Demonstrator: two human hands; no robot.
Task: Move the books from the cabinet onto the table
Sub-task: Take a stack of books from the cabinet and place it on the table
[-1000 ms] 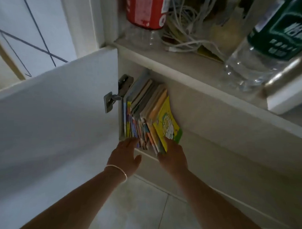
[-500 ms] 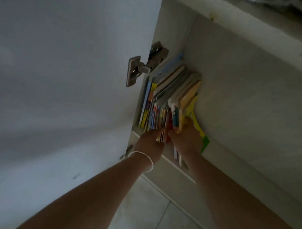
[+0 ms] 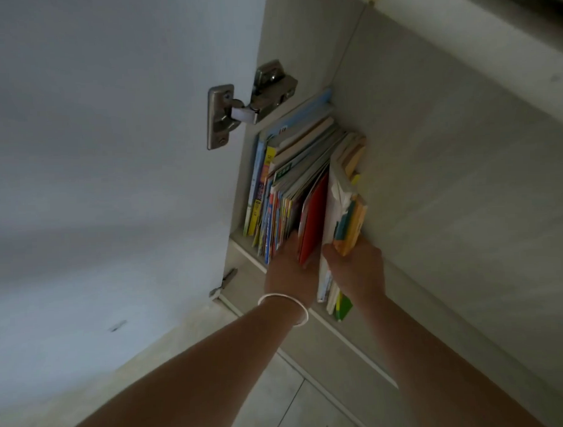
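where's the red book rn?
Head view, centre: the red book stands in the cabinet's row of books, at the gap between the left hand and the right hand, below and right of the door hinge.

Left hand (image 3: 288, 273) fingers behind books (image 3: 292, 193)

No text can be read with certainty here. The spines of the books (image 3: 274, 194) in the cabinet (image 3: 431, 144) carry coloured print, yellow, red and blue, but the characters are too small and blurred to make out. A thin book near the middle of the row shows a small green patch (image 3: 283, 172) with marks on it, also not readable. The metal hinge (image 3: 238, 109) has no visible marking.
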